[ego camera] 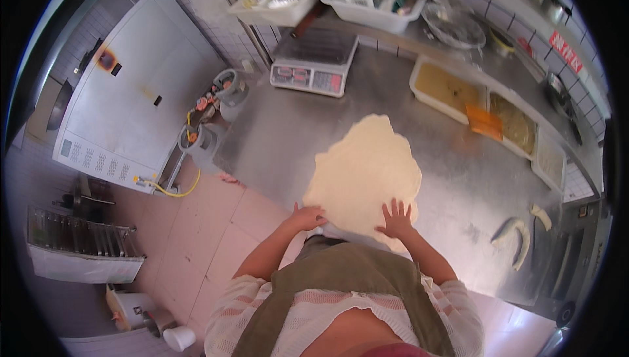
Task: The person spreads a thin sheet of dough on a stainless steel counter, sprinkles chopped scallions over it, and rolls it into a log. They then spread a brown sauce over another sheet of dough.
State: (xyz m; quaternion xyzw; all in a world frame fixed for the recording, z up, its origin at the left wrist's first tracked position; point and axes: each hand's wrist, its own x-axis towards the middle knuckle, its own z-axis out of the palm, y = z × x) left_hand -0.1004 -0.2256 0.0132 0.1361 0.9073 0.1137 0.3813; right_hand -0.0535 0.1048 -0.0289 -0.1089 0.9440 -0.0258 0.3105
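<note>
A large, flat sheet of dough (366, 175) with an uneven outline lies on the stainless steel worktable (275, 131), reaching to its front edge. My right hand (397, 219) rests palm down on the near right part of the dough, its fingers spread. At the dough's near left corner is my left hand (309, 217), fingers bent against the edge; whether they pinch the dough is hard to make out. Two strips of dough, a curved one (523, 244) and a short one (540, 217), lie at the table's right end.
A digital scale (314, 62) stands at the back left. Tubs of paste or filling (447, 87) line the back under a shelf (511, 69), with an orange scraper (484, 122) on them. Gas cylinders (201, 141) and a white cabinet (132, 96) stand left of the table.
</note>
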